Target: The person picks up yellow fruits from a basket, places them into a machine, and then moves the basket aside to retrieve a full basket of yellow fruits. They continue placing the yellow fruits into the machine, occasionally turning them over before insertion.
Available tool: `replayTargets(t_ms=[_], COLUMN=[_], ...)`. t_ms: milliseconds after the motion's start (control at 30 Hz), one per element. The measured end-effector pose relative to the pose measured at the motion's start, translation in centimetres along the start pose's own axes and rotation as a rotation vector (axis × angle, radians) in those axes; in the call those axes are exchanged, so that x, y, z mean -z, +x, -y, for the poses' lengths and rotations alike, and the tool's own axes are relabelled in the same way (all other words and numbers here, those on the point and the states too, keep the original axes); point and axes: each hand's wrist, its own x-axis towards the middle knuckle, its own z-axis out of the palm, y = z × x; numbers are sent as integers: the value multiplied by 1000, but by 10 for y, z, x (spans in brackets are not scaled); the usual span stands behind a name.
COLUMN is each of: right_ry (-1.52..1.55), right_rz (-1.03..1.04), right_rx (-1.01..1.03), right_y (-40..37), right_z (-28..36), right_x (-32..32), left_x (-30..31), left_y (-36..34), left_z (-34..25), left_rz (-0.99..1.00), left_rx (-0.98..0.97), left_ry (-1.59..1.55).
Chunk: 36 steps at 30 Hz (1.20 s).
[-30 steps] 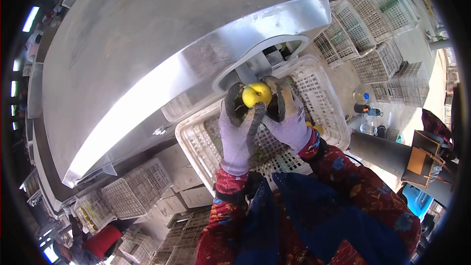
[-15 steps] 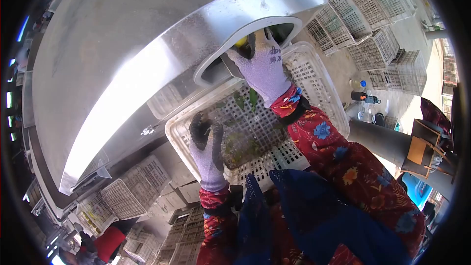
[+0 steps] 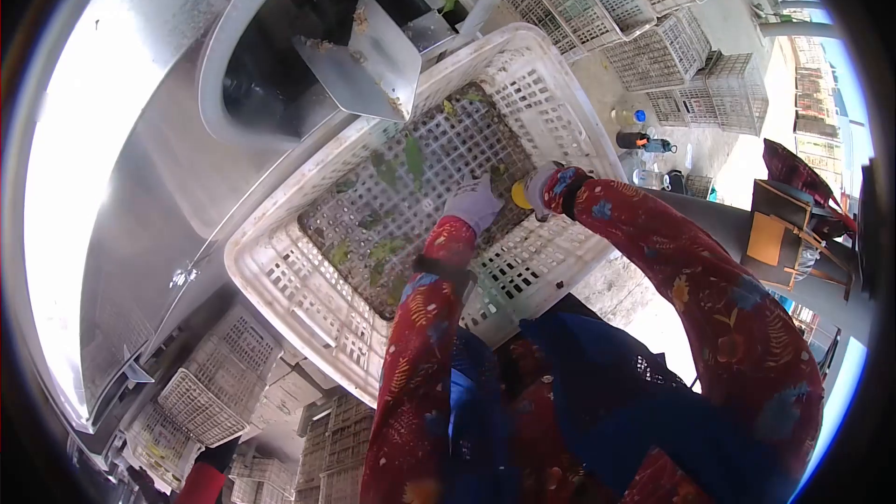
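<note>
Together at crate: left hand, right hand, one fruit

Right hand, gloved: fingers curled on the yellow fruit, tips partly hidden. Left hand, gloved too, just beside it, back of the hand up; fingers blend into the dark crate floor, so can't tell how far open they are or whether they have hold of anything. Fruit is between the two hands, touching the right, near the crate's right wall.

Crate is white, slotted, dirty along the rim. Leaves scattered on its floor. Metal worktop to the left; its oval opening is beside the crate, with a bent plate in it, crumbs along the edges. Stacked crates on the floor beyond, bottles near them. Red floral sleeves on both arms, blue apron below.
</note>
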Motion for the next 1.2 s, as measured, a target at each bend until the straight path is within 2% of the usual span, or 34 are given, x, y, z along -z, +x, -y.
replayTargets(t_ms=[67, 133, 233, 333, 367, 467, 567, 600, 633, 700, 800, 833, 933, 1033, 1067, 1100, 1200], right_ry=[-143, -226, -174, -78, -58, -18, 293, 362, 432, 472, 722, 641, 934, 1125, 1205, 1500, 1654], right_rz=[146, 72, 119, -155, -227, -110, -99, -156, -207, -361, -264, -383, -328, -430, -488, -402, -554], right_rx=[-110, 93, 65, 158, 157, 98, -44, -14, 15, 102, 116, 206, 255, 395, 457, 430, 614], right_y=[15, -24, -26, -36, -49, -68, -100, -105, -112, -128, -167, -164, -176, -185, -190, -200, -220], right_z=[27, 28, 18, 5, 14, 34, 35, 32, 28, 23, 32, 30, 29, 28, 28, 33, 48], right_x=[7, 61, 56, 56, 82, 144, 179, 178, 173, 164, 178, 169, 158, 142, 137, 137, 135], left_x=[-37, -80, -65, -65, -52, -53, -49, -51, -53, -80, -92, -98, -96, -71, -60, -44, 8], left_y=[50, 103, 78, 75, 53, 67, 50, 53, 59, 65, 73, 82, 92, 60, 41, 14, -83], left_z=[-11, 6, -15, -5, -11, 17, 37, 46, 55, 50, 12, 7, 2, 18, 22, 22, 2], left_rz=[-27, 11, -44, -6, -72, -95, -135, -167, -231, -267, -99, -39, 145, 337, 314, 263, 28], left_rx=[-57, -164, -203, -194, -190, -91, 77, 133, -65, -180, -182, -173, -141, -46, -67, -115, -376], left_ry=[228, 301, 300, 143, 95, 0, -123, -170, -112, 161, 266, 255, 72, -459, -553, -657, -769])
